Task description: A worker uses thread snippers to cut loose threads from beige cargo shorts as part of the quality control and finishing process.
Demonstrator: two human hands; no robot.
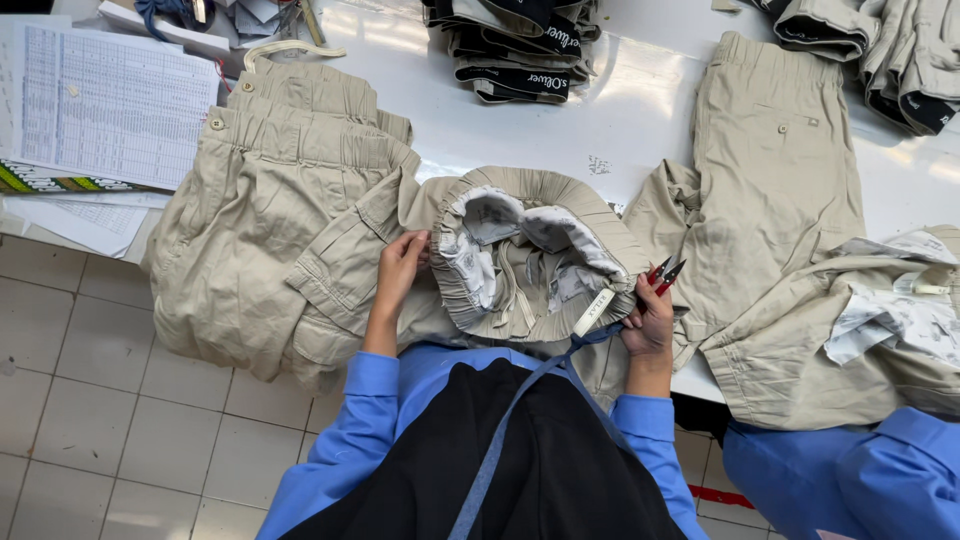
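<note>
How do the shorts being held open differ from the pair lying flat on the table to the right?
The held shorts are opened at the waistband, showing white printed lining; the flat pair lies closed, outside up. The left hand and the right hand, which holds red snips, grip the held shorts; nobody touches the flat pair. Both are beige with gathered waists.

The beige shorts [530, 260] are matt woven cloth with a gathered waistband; the thread snips [664, 273] have red handles, and the white table [620, 120] shines glossy.
</note>
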